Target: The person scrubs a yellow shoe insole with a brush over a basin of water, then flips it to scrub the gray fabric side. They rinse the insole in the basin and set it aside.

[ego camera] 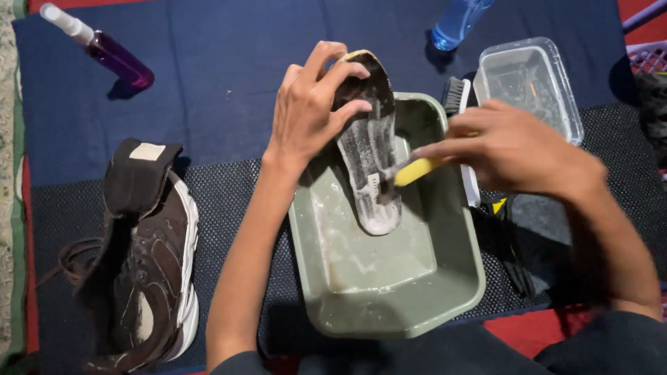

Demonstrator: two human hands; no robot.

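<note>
My left hand [310,107] grips the top end of a dark shoe insole [369,149], holding it tilted over a grey-green plastic basin [458,271]. The insole's lower half is covered in white soap foam. My right hand [514,149] holds a small brush with a yellow handle [415,171], its bristle end pressed against the foamy insole. Cloudy soapy water lies in the bottom of the basin.
A dark brown sneaker [149,264] with its tongue pulled up lies at the left on a black mesh mat. A purple spray bottle [104,45], a blue bottle [455,21], a clear plastic container [531,83] and a larger scrub brush [457,97] lie on the blue cloth beyond.
</note>
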